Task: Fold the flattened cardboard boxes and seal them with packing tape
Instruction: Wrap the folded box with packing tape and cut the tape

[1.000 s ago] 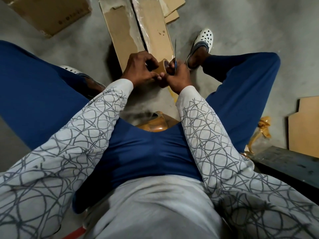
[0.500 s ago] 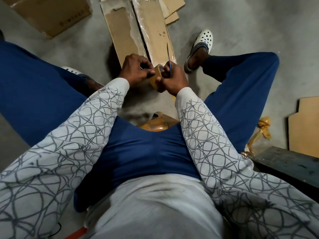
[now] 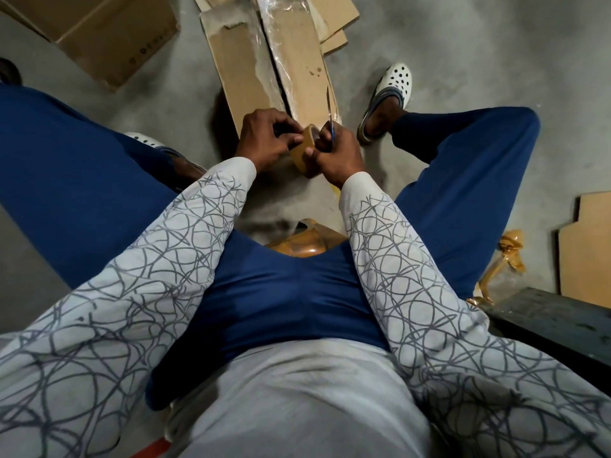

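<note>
I sit on the floor with both hands raised between my knees. A brown roll of packing tape (image 3: 303, 150) is held between them. My left hand (image 3: 264, 140) pinches at the roll's edge with thumb and fingertips. My right hand (image 3: 335, 153) grips the roll and also holds a thin blade with a blue handle (image 3: 330, 117) that points up and away. Beyond my hands, flattened cardboard boxes (image 3: 244, 71) lie on the concrete; one (image 3: 294, 51) has clear film over it.
A folded cardboard box (image 3: 109, 31) stands at the upper left. Crumpled brown tape (image 3: 502, 259) lies at the right beside a cardboard sheet (image 3: 588, 249) and a dark board (image 3: 555, 322). More tape scrap (image 3: 301, 242) lies between my legs. My white clogs (image 3: 393, 84) flank the cardboard.
Both hands have shifted slightly left and nearer me with the roll. The roll now shows more between them, and the blade has tilted a little to the left.
</note>
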### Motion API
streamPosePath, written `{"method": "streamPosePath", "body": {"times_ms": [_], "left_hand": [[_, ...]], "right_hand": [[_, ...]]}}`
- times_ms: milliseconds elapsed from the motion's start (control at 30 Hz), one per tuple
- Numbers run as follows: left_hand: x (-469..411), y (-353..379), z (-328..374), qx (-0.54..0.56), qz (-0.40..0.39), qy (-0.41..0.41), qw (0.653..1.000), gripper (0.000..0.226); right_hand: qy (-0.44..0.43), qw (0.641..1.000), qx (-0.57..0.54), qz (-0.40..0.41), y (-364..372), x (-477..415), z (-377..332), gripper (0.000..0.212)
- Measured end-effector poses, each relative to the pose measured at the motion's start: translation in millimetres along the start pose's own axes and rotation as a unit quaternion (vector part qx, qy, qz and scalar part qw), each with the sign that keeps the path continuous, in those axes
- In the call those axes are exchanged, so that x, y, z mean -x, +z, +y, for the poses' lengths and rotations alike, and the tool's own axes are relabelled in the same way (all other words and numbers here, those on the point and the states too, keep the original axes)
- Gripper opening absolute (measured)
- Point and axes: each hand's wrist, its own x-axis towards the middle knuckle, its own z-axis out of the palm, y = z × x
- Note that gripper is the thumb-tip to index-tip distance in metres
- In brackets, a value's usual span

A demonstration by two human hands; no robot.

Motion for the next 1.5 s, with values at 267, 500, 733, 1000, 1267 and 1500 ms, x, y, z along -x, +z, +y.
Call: {"method": "streamPosePath", "body": {"times_ms": [267, 500, 733, 1000, 1267, 1500], "left_hand": [[0.3, 0.1, 2.0, -0.029, -0.014, 0.008, 0.999, 0.011], [-0.2, 0.2, 1.7, -0.055, -0.026, 0.008, 0.998, 0.008], [4.6, 7.2, 6.4, -0.061, -0.007, 0.01, 0.998, 0.007], [0.2, -0.3, 3.4, -0.083, 0.006, 0.022, 0.996, 0.011], [1.1, -3.1, 8.1, -0.128, -0.033, 0.068, 0.989, 0.014], [2.2, -3.6, 6.4, -0.104, -0.034, 0.053, 0.993, 0.014]], "right_hand": [[0.006, 1.0, 0.005, 0.002, 0.4, 1.3, -0.4, 0.028], [0.004, 1.0, 0.009, -0.001, 2.9, 2.7, -1.2, 0.031], [0.023, 1.0, 0.013, 0.007, 1.8, 3.2, -3.4, 0.033], [0.022, 0.999, 0.028, 0.0, 2.7, 4.5, -5.7, 0.028], [0.017, 0.999, 0.048, 0.002, -2.0, 5.8, -6.1, 0.024], [0.034, 0.999, 0.025, 0.013, -3.5, 7.0, -7.2, 0.021]]}}
